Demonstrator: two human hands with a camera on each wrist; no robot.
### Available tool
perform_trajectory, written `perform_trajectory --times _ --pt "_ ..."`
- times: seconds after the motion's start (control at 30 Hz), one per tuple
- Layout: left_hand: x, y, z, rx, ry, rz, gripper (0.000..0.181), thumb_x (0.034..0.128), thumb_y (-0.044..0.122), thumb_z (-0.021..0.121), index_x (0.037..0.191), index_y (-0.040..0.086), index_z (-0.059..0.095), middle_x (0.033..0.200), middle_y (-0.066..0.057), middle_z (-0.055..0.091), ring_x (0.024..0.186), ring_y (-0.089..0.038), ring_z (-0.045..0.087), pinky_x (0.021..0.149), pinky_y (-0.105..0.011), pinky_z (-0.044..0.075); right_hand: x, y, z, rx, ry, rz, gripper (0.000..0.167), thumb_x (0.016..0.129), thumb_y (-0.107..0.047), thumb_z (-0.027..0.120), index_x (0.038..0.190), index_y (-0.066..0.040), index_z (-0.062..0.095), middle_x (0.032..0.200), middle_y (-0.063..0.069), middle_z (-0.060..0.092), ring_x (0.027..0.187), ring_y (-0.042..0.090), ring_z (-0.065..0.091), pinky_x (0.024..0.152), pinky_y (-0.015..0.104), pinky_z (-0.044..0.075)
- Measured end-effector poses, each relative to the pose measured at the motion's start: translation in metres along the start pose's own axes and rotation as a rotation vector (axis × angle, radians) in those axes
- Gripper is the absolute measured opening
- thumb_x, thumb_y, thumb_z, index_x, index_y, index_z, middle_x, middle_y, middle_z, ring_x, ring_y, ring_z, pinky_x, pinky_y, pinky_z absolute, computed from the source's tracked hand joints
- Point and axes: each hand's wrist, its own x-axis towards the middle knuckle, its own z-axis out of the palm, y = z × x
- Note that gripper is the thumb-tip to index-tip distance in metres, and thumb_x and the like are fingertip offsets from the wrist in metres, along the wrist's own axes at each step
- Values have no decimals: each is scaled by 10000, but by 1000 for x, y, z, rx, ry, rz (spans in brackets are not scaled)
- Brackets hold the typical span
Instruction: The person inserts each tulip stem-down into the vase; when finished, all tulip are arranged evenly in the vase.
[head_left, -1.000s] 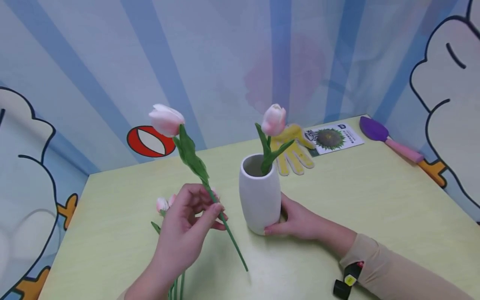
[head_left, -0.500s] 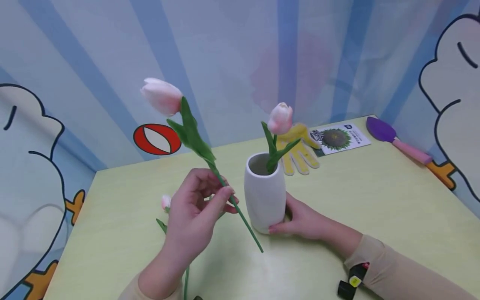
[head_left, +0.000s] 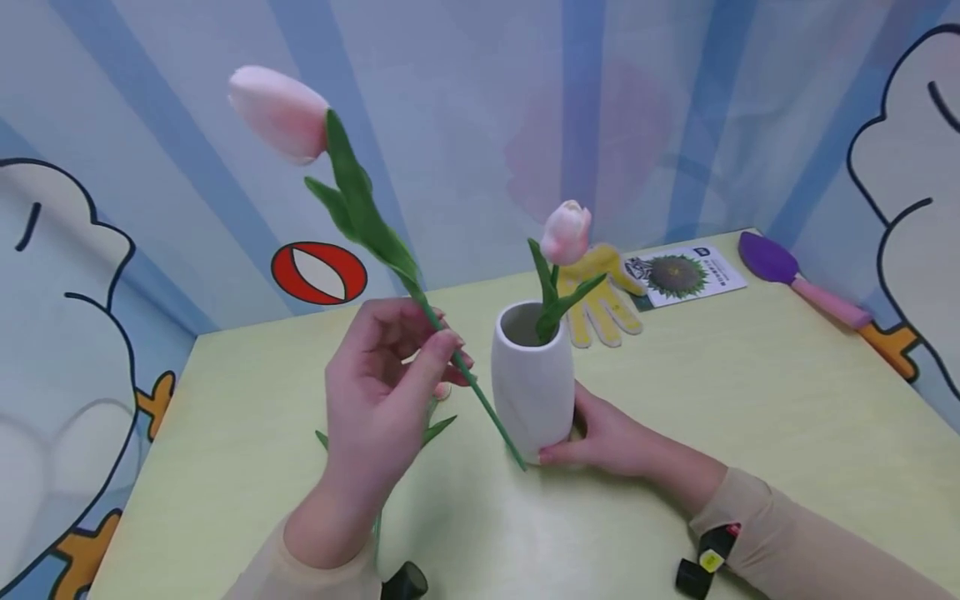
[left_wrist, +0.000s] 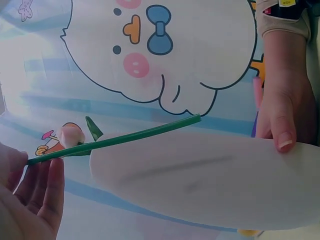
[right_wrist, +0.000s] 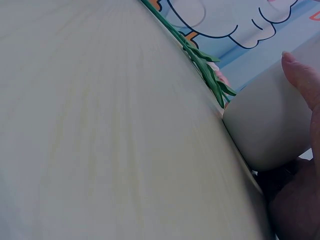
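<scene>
My left hand (head_left: 382, 392) pinches the thin green stem of a pink tulip (head_left: 279, 114) between thumb and fingers. The tulip leans up to the left, and its bare stem end (left_wrist: 175, 125) hangs in front of the white vase (head_left: 531, 400), outside the rim. Whether the stem touches the vase, I cannot tell. Low on the vase's right side, my right hand (head_left: 615, 433) grips it upright on the table. A second pink tulip (head_left: 566, 235) stands in the vase, leaning on the right of the rim. More tulips with green leaves (right_wrist: 205, 67) lie on the table, partly hidden behind my left hand.
A yellow glove (head_left: 600, 312) lies behind the vase, beside a printed card (head_left: 686, 275) with a round plant picture. Farther right is a small purple trowel (head_left: 768, 260) with a pink handle. A printed fabric wall (head_left: 450, 150) borders the pale table (head_left: 750, 400).
My left hand has risen with the tulip, whose bloom moved up and left. The stem's lower end has come over to the front of the vase. My right hand keeps its grip on the vase.
</scene>
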Motion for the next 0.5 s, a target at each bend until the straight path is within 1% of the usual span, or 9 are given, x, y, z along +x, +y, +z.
perform_trajectory --times 0.13,0.27,0.37,0.43,0.5 --pt "7 2 2 -36 24 48 204 944 -73 661 1087 -108 521 929 -83 669 748 -244 713 618 -377 635 0 0 0 10 -13 8 950 805 -284 900 1562 -230 327 1512 47 502 1392 301 489 1210 602 305" --pt "14 2 3 -60 28 97 209 941 -88 651 1087 -130 507 907 -70 680 756 -242 709 646 -401 643 1 0 0 6 -18 7 954 807 -284 898 1566 -235 322 1524 44 493 1406 305 480 1213 615 305" --pt "19 2 3 -71 30 119 225 941 -91 650 1103 -142 503 922 -79 677 762 -241 708 662 -407 645 1 0 0 -1 -17 8 950 808 -290 898 1564 -242 323 1528 37 492 1411 304 478 1215 620 303" --pt "21 3 4 -77 45 130 228 942 -92 648 1108 -149 503 923 -83 678 754 -237 708 659 -404 644 1 0 -1 -2 -17 9 945 808 -291 899 1559 -248 327 1525 32 494 1411 301 480 1216 620 302" --pt "23 4 5 -78 73 144 200 945 -83 650 1100 -125 529 926 -93 676 744 -233 707 652 -399 644 1 0 -1 -3 -17 5 937 808 -291 900 1553 -253 333 1521 26 500 1411 298 482 1218 618 300"
